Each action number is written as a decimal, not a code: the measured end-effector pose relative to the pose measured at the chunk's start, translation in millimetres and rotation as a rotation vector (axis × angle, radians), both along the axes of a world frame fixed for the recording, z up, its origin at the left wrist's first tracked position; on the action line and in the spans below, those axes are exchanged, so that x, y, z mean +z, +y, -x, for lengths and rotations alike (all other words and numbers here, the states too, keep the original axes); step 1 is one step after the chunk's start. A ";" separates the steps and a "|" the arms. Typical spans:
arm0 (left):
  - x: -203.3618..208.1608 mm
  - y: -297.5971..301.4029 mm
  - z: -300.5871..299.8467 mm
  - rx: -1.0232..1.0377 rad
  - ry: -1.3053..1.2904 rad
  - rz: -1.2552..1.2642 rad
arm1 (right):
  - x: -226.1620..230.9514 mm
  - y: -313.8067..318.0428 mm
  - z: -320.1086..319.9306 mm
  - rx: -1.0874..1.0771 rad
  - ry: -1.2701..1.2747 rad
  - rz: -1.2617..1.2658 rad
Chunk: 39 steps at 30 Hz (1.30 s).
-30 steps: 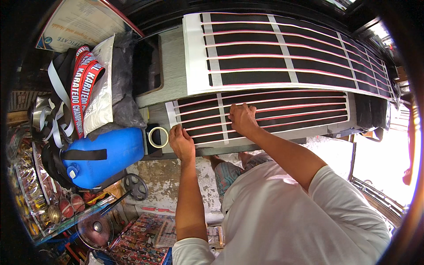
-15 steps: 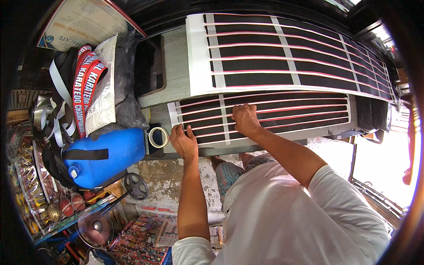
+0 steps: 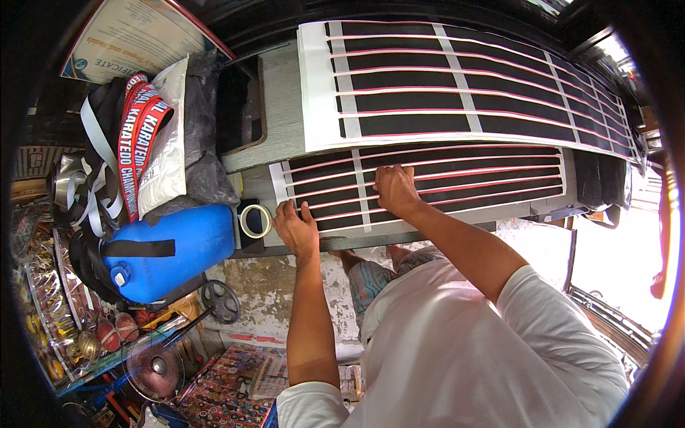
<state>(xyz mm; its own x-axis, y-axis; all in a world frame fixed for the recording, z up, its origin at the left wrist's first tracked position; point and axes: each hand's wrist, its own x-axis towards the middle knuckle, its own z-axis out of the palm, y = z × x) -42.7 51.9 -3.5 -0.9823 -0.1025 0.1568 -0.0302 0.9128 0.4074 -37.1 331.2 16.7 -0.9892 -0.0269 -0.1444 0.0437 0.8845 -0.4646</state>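
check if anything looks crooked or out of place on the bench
Nothing is clearly damaged or spilled. The left hand and right hand lie flat on the near striped sheet, whose stripes run even. A tape roll sits beside it.

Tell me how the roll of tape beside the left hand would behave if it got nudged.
The tape roll lies flat on the table, so it would probably slide, not roll. It looks like a thin ring with an open core, so likely light. Tipped onto its edge, it could roll off.

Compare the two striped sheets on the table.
The near sheet, under both hands, lies at the table's front edge; the far sheet is untouched. The far sheet looks larger and overlaps the near sheet's back edge. Both have black strips with red-and-white lines on white backing.
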 end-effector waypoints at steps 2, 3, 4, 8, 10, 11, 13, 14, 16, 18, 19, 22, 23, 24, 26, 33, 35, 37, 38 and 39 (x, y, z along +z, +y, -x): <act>1.6 0.6 2.0 -0.002 0.002 -0.001 | -7.2 0.5 0.2 -0.005 0.023 -0.024; 2.6 0.8 1.8 -0.005 0.006 0.002 | -10.7 0.7 0.0 -0.008 0.034 -0.037; 2.2 -0.1 1.1 -0.005 0.008 0.006 | -12.3 -0.3 -0.3 -0.012 0.066 -0.042; 1.9 -0.5 1.7 -0.006 0.004 0.004 | -9.8 -1.1 -3.0 -0.018 0.111 -0.022; 2.1 0.4 0.3 -0.009 -0.004 0.002 | -6.7 -1.4 -4.0 -0.022 0.105 -0.004; 2.0 0.0 0.2 -0.012 0.001 0.011 | -6.2 -1.7 -4.2 -0.026 0.107 -0.002; 1.8 0.1 0.9 -0.019 0.010 0.028 | -5.4 -1.9 -4.6 -0.030 0.106 0.000; 2.0 -0.1 0.4 -0.016 -0.002 0.034 | -5.1 -1.9 -4.5 -0.029 0.102 -0.002; 2.7 -0.7 -0.3 -0.011 -0.026 0.043 | -4.2 -2.3 -4.2 -0.025 0.099 -0.016; 2.4 0.6 1.8 -0.016 -0.022 0.025 | -3.0 -2.6 -4.6 -0.020 0.100 -0.041; 2.8 -0.1 1.8 -0.017 -0.022 0.018 | -1.6 -3.3 -4.5 -0.021 0.092 -0.042; 2.7 1.0 1.5 -0.006 -0.032 -0.002 | 3.0 -3.9 -4.5 -0.022 0.100 -0.060; 2.6 1.0 1.4 -0.004 -0.033 -0.002 | 4.8 -4.4 -5.3 -0.020 0.125 -0.076; 2.6 0.7 1.1 -0.002 -0.035 -0.002 | 6.7 -4.6 -6.2 -0.018 0.150 -0.093; 0.4 0.3 1.0 0.000 -0.029 0.001 | 10.3 -3.2 -7.5 0.017 0.236 -0.132; 3.4 4.1 1.9 -0.012 -0.027 -0.002 | -3.0 7.4 -20.8 0.333 0.210 -0.045; 2.7 2.1 0.5 -0.008 -0.031 0.004 | 3.1 14.1 -26.1 0.401 0.271 -0.112; 2.3 3.8 1.8 -0.006 -0.034 0.007 | 10.1 17.2 -30.4 0.468 0.270 -0.229; 3.0 4.5 2.4 -0.007 -0.031 0.013 | 14.2 16.8 -34.2 0.501 0.238 -0.313; 4.4 3.4 1.5 -0.008 -0.028 0.019 | 18.3 16.2 -38.7 0.533 0.205 -0.397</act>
<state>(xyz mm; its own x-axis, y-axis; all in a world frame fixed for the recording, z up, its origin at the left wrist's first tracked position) -44.1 55.3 0.9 -0.9870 -0.0922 0.1314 -0.0342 0.9206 0.3891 1.6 347.4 35.0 -0.8641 -0.5003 -0.0558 -0.4977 0.8656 -0.0545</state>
